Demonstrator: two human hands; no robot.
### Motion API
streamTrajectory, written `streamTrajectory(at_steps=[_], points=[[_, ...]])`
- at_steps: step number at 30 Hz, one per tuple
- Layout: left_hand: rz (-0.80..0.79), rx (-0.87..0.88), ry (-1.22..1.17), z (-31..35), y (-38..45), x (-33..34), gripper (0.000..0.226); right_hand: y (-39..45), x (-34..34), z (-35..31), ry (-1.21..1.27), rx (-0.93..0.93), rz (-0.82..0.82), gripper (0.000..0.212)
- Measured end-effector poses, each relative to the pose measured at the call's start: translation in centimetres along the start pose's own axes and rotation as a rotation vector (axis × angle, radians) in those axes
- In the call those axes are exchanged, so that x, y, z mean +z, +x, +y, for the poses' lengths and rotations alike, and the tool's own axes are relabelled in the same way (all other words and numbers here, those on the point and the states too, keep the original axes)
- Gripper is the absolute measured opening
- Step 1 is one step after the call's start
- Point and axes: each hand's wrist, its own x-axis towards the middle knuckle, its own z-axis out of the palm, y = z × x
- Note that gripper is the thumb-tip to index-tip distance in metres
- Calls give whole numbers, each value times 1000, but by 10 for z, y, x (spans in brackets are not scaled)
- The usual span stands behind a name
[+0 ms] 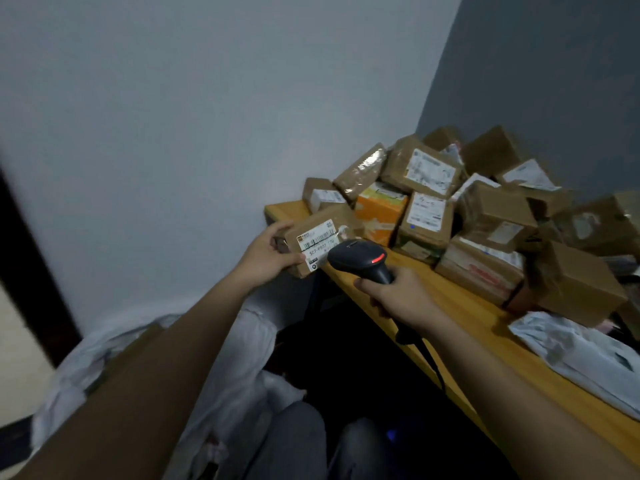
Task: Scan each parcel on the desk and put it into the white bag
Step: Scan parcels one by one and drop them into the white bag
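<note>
Dim room corner, pale wall; we worked at wooden desk (460, 317) at right, far end heaped with brown cardboard parcels (491, 216), one orange box (379, 211) among them. Our left hand (266, 252) gripped small brown parcel (320, 237) at desk's far left corner, white barcode label facing up. Our right hand (398, 296) curled around black scanner (360, 259), head just beside label, red light showing. White bag (242, 362) sat low at left, under our left forearm. Grey mailers (575, 355) lay on near right.

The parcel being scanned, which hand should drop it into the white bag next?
Left. The left hand already grips the parcel, with the white bag below; the right hand holds the scanner.
</note>
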Motion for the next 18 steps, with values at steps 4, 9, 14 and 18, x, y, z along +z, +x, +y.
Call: streamTrajectory(at_steps=[4,9,14,18], points=[[193,-24,36,-38,-21,-73,61,32,68,-15,-57,-39,-101,19],[423,-178,160,-115,-51,-150,64,59,157,-12,-117,-51,-222,21],[444,-336,307,-208,-83,-190,60,86,237,25,-181,18,-339,20],[228,-446,606,-274,-105,-204,68,106,278,64,-257,96,-421,19]])
